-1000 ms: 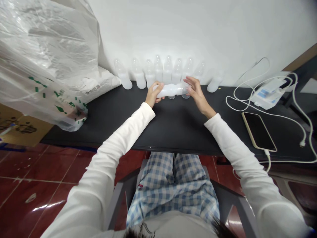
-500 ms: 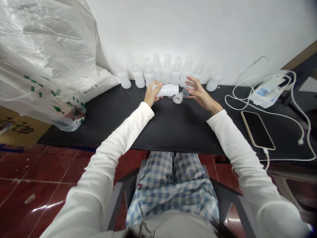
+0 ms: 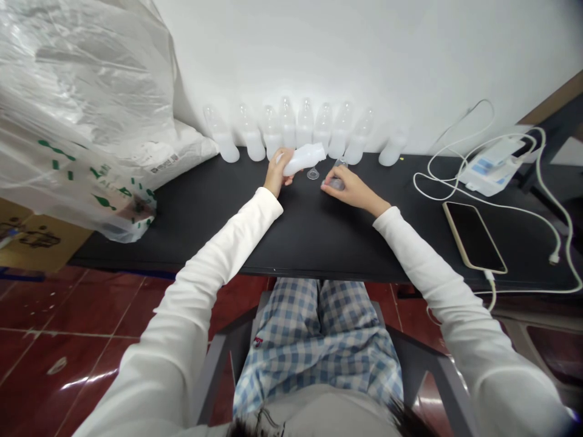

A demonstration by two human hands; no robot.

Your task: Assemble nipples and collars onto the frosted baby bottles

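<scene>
My left hand (image 3: pixel 277 173) is wrapped round a white bottle (image 3: pixel 304 159), tilted with its open neck up to the right. To the right, my right hand (image 3: pixel 342 184) is closed on a small translucent cap ring (image 3: pixel 336 183), partly covered by the fingers. Between the hands a clear round piece (image 3: pixel 312 174) lies on the black table (image 3: pixel 310 237). A clear cover (image 3: pixel 340 162) shows just behind my right hand. Several white bottles with clear domed tops (image 3: pixel 306 124) stand in a row behind, against the wall.
Large plastic bags (image 3: pixel 113 188) and a cardboard box (image 3: pixel 40 233) are at the left. At the right lie a phone (image 3: pixel 474 237) with a cable plugged in, a white power strip (image 3: pixel 489 167) and looped white cables (image 3: pixel 428 177). One more bottle (image 3: pixel 392 149) leans near the wall.
My right hand, open before, has moved down and left and closed on the cap ring. The bottle in my left hand has tipped its neck upward.
</scene>
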